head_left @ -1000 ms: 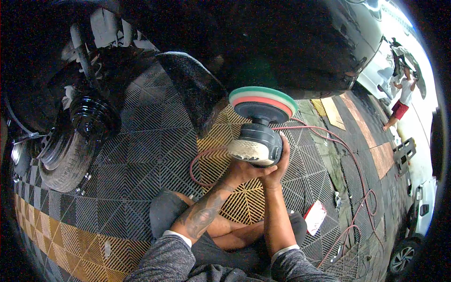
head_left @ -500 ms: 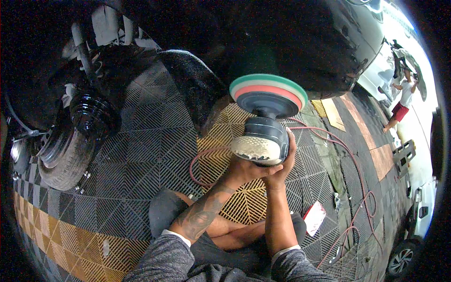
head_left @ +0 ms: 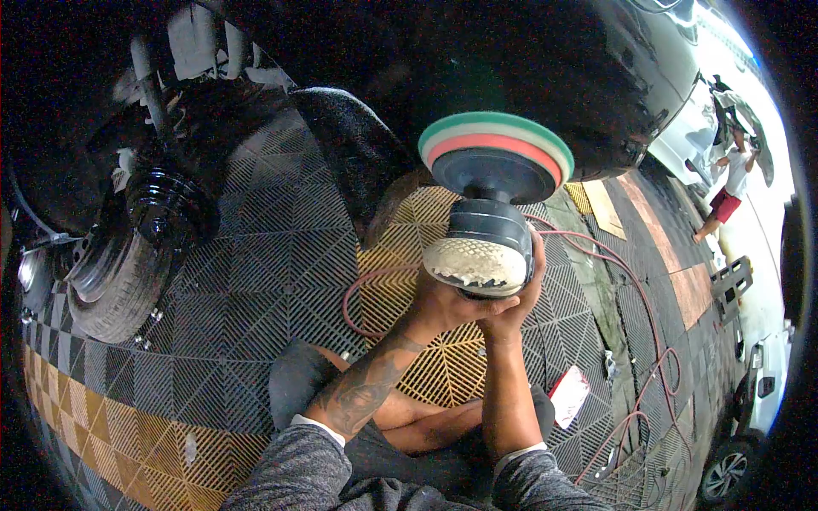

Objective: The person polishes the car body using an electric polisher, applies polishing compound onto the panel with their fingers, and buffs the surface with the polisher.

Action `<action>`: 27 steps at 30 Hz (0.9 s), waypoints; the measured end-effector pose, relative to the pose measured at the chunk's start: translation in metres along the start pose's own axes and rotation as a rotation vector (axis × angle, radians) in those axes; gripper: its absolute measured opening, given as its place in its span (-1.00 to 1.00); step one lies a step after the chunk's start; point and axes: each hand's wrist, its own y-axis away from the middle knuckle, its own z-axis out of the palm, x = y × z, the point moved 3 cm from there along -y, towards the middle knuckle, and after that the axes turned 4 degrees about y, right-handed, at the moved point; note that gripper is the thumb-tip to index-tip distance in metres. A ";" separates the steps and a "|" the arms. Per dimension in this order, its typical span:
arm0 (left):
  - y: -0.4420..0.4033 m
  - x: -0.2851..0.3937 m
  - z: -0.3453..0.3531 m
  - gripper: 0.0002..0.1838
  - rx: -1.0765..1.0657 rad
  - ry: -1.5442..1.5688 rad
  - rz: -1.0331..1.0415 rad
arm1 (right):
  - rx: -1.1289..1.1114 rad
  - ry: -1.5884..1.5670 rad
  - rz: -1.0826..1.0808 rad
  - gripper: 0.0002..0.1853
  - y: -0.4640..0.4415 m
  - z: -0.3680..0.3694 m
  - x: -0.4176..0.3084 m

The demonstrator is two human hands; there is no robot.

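A black polisher (head_left: 486, 223) with a worn, pale textured cover is gripped between my two hands in front of a black car's body panel (head_left: 520, 68). My left hand (head_left: 441, 300) is closed around its lower left side. On the lower right side, my right hand (head_left: 521, 294) is wrapped about the body, its fingers partly hidden behind it. The round polishing pad (head_left: 503, 136), layered green, white and pink, faces the dark panel at a tilt. Whether the pad touches the panel I cannot tell.
A bare tire (head_left: 119, 298) with lug nuts beside it lies left on the tiled floor (head_left: 256, 289). A red hose (head_left: 635, 272) winds along the right. Near my knee lies a red-and-white packet (head_left: 569, 397). Another person (head_left: 733, 183) stands far right by a white car.
Both hands have raised the polisher slightly up and to the right, bringing the pad farther up across the dark panel. My grip looks the same.
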 end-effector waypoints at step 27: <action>-0.003 -0.002 -0.005 -0.19 -0.016 0.062 -0.084 | -0.007 -0.224 0.182 -0.11 0.014 0.006 0.011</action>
